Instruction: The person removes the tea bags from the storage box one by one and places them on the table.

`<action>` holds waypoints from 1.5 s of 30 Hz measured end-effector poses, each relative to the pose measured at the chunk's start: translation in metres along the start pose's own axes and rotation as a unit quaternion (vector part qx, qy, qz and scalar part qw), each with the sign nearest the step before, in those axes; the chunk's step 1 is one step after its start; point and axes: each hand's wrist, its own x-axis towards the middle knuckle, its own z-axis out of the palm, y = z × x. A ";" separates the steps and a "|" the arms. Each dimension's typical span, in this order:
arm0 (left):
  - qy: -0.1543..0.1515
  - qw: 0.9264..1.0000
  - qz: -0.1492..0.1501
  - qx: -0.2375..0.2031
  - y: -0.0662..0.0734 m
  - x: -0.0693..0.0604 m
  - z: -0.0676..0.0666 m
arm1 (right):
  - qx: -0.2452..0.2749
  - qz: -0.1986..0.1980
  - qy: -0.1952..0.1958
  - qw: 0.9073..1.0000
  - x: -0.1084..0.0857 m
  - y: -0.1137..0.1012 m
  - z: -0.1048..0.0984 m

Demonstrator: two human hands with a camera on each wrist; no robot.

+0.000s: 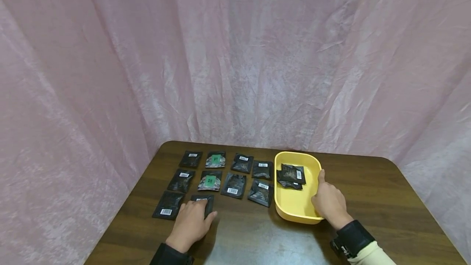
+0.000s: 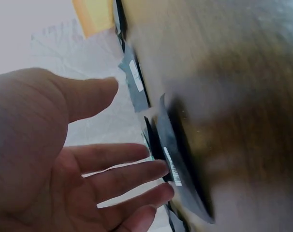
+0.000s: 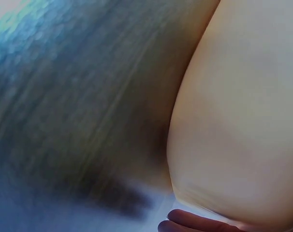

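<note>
Small flat black packets with white barcode labels lie in loose rows on the wooden table. My left hand (image 1: 194, 221) is over the nearest packet (image 1: 207, 203); its fingertips partly cover it in the head view. In the left wrist view the fingers and thumb are spread apart, beside a packet (image 2: 178, 164) whose edge stands off the table. My right hand (image 1: 330, 201) holds the right wall of a yellow plastic bin (image 1: 294, 212), its index finger lying along the rim. Inside the bin, black packets (image 1: 293, 174) overlap. The right wrist view is blurred, with only a few fingertips (image 3: 195, 221) showing.
Two packets show green labels, one in the back row (image 1: 215, 160) and one in the middle row (image 1: 210, 180). Another packet (image 1: 261, 192) lies close to the bin's left wall. A pink curtain (image 1: 257, 72) hangs behind the table (image 1: 371, 191).
</note>
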 end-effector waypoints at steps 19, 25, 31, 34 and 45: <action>0.071 0.993 0.095 0.000 0.063 0.014 -0.025 | -0.003 -0.004 0.004 1.000 -0.001 -0.001 -0.003; 0.067 0.985 0.157 0.020 0.099 0.026 -0.030 | -0.003 0.001 -0.002 1.000 0.000 0.000 -0.002; 0.065 0.970 0.230 0.039 0.137 0.038 -0.024 | -0.008 -0.002 0.001 1.000 0.001 0.002 0.001; 0.055 0.963 0.262 0.042 0.155 0.042 -0.018 | -0.004 -0.003 0.002 1.000 0.001 0.001 0.001; 0.016 0.950 0.309 0.053 0.203 0.079 0.017 | -0.010 -0.020 0.021 1.000 0.000 0.002 0.003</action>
